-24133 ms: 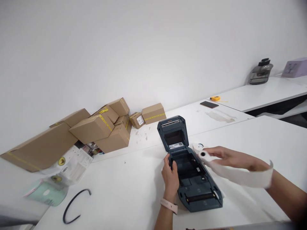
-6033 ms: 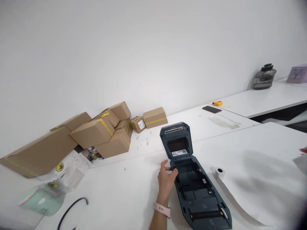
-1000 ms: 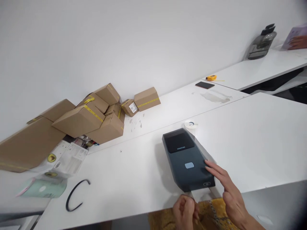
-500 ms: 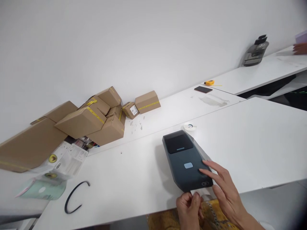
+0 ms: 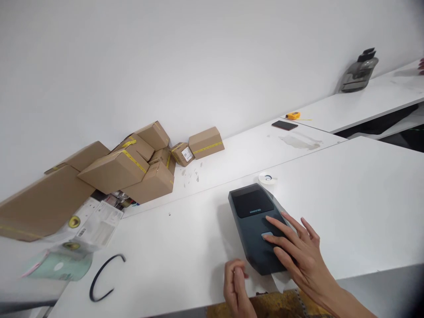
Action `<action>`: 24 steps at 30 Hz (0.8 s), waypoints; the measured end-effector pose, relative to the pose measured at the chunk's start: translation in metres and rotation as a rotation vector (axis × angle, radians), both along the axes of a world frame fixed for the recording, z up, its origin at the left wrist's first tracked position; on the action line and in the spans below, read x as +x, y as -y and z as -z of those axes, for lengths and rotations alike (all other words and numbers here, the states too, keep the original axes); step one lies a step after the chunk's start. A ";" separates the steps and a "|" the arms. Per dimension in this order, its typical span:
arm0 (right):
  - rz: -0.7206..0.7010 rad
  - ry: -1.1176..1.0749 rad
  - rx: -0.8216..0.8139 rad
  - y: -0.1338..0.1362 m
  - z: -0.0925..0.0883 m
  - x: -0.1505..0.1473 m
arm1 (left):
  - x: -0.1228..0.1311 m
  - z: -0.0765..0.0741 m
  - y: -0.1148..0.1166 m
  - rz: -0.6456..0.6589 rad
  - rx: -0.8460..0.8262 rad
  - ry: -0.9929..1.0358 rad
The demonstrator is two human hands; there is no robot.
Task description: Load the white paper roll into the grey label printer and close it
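A dark blue-grey label machine (image 5: 253,225) with a black screen and a pale blue button (image 5: 266,236) lies on the white table near its front edge. My right hand (image 5: 303,254) rests over its right side with fingers spread, one fingertip on the button. Under the machine's near end, a bit of white strip (image 5: 280,282) shows. My left hand (image 5: 236,285) is to the left of that end, apart from it, with its fingers curled closed; anything inside them is hidden. Just beyond the machine sits a white roll of tape (image 5: 267,178).
Cardboard boxes (image 5: 114,170) are piled at the back left, with plastic-wrapped packets (image 5: 96,225) in front. A black curved band (image 5: 99,278) lies front left. Further back are a phone (image 5: 284,125), a yellow tape measure (image 5: 293,115) and a grey bottle (image 5: 359,73). Another person's fingers (image 5: 421,66) show far right.
My left hand has let go of the white strip at the machine's near end and moved left. My right hand has slid further onto the machine, a finger now on the button.
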State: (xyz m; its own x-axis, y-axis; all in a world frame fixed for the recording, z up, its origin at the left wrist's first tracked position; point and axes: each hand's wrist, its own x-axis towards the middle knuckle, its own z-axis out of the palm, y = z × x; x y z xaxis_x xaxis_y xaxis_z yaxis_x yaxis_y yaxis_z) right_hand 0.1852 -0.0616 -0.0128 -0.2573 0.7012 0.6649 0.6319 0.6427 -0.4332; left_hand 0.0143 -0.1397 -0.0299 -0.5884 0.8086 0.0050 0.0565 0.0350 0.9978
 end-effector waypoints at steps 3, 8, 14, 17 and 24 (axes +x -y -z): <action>-0.036 -0.181 -0.237 0.008 0.010 0.007 | 0.007 -0.008 -0.010 -0.017 0.030 -0.015; 0.085 -0.510 -0.589 0.021 0.026 0.016 | 0.020 -0.007 -0.015 0.128 0.061 -0.013; 0.083 -0.420 -0.445 -0.006 -0.004 0.016 | 0.001 -0.040 -0.037 0.140 0.077 -0.080; -0.012 -0.332 -0.178 -0.048 -0.039 0.008 | -0.012 -0.068 -0.070 0.132 0.210 -0.150; 0.038 -0.329 -0.143 -0.157 -0.106 -0.027 | -0.021 -0.068 -0.146 0.163 0.000 -0.295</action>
